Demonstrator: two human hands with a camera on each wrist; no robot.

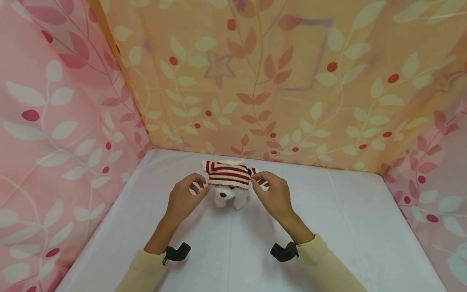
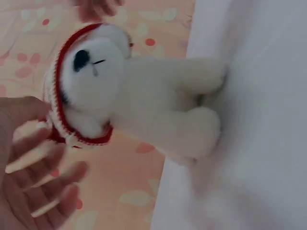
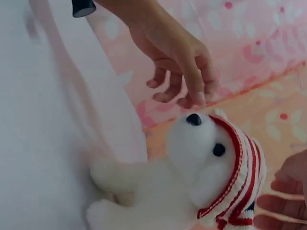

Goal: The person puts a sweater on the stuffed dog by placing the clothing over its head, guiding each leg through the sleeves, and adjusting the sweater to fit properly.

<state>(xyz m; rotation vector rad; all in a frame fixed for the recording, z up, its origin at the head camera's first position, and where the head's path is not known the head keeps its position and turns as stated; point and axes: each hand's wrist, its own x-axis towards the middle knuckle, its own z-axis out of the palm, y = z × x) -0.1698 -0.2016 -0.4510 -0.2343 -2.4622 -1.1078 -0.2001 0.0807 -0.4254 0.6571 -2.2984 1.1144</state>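
A white plush dog with a black nose stands upright on the white table. A red-and-white striped knitted sweater sits over the top of its head, the hem lying just above the eyes and nose. My left hand is beside the sweater, thumb and fingertips right at its edge, the other fingers loosely bent and spread. On the opposite side my right hand has its fingertips close against the sweater, thumb apart from the fingers. The dog's body is mostly hidden in the head view.
The white-covered table spreads around the dog. An orange leaf-patterned curtain closes off the back, with a pink patterned curtain on the left and another on the right. Black wrist mounts stick out by the beige sleeves.
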